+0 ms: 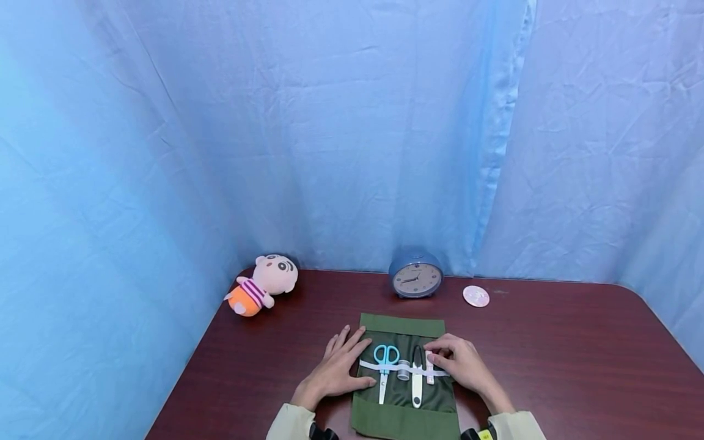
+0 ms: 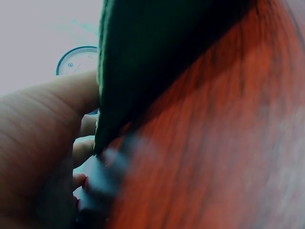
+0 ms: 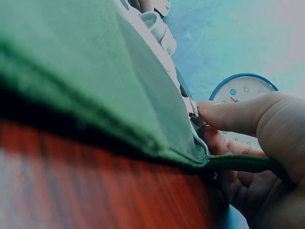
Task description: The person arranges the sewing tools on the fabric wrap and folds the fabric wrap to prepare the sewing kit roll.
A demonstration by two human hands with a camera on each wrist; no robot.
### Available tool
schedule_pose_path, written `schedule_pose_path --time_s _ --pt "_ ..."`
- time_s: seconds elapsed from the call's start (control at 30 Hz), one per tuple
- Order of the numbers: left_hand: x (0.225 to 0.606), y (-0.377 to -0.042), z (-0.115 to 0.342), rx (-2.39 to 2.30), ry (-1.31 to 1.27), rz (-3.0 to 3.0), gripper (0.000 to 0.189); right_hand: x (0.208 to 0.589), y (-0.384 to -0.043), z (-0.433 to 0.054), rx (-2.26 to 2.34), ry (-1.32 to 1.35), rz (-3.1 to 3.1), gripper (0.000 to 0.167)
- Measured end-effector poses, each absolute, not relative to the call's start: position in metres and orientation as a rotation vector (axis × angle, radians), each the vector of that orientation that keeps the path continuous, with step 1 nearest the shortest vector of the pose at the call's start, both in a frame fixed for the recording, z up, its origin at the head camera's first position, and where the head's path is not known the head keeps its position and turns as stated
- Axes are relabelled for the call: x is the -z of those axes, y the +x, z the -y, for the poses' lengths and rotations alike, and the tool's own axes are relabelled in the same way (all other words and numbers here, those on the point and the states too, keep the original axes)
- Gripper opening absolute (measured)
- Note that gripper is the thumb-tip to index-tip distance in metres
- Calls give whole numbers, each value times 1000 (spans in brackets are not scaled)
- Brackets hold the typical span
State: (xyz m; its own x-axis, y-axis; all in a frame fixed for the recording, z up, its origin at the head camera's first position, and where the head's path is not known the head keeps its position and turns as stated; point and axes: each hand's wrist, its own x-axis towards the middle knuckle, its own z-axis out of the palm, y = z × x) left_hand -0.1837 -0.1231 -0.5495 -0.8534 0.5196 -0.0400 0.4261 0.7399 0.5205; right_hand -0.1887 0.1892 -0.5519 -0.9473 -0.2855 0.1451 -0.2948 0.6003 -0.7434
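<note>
A dark green fabric organizer [image 1: 404,423] lies unrolled on the table, with a white elastic strap [image 1: 367,365] across it. Under the strap sit blue-handled scissors [image 1: 382,386], a small grey spool [image 1: 403,374] and a white tool [image 1: 417,391] with a black looped top. My left hand [image 1: 338,370] rests with spread fingers on the organizer's left edge. At the right end of the strap, my right hand [image 1: 461,363] pinches a slim pale pink tool [image 1: 430,377] between thumb and fingers. A metal part shows by the thumb in the right wrist view; its exact kind is unclear.
A plush doll [image 1: 269,278] lies at the table's back left corner. Behind the organizer stands a blue alarm clock [image 1: 417,278], and a round pink-white disc [image 1: 476,296] lies to its right. Blue curtains [image 1: 341,153] hang around the brown table [image 1: 566,354].
</note>
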Motion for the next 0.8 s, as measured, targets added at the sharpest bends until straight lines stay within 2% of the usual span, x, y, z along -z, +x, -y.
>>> schedule_pose_path --time_s 0.57,0.8 --pt "549 -183 123 -776 739 -2742 78 551 -190 -191 -1278 612 2823 15" --pt "549 -183 123 -760 726 -2742 77 550 -188 -192 -1291 622 2772 21"
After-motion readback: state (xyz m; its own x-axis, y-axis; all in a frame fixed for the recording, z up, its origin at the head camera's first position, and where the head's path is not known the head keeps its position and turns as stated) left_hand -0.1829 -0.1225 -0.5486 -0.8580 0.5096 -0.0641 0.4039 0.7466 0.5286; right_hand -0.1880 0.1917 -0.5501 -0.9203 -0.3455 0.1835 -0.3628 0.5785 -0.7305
